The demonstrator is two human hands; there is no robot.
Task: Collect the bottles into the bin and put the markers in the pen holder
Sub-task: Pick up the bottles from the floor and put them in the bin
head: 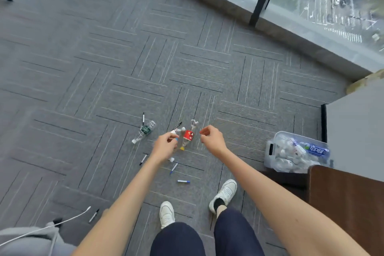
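Right now I stand over a scatter on the carpet (104, 89) with both arms reached out. My left hand (166, 145) has its fingers curled, with a bit of blue at the fingertips. I cannot tell whether I am pinching it or whether it lies on the floor beneath. My right hand (212, 138) is curled too, thumb near forefinger, and I can see nothing in it.

A red-label bottle (188, 135) lies between my hands, and a green-label bottle (144, 131) is off to the left. The bin (268, 158) sits well apart on my right, already piled with bottles. The pen holder is not in view.

The risks, as I judge them:
- The bottles look thin and empty, so a loose grab could squirt one away or crush it.
- A bottle dropped onto that pile could bounce back out.
- Two blue markers (184, 181) (173, 168) and a black marker (143, 159) lie near my shoes (224, 193), so a careless step could roll or crack one.
- A lone marker (94, 215) beside the white cable (68, 219) is easy to miss.
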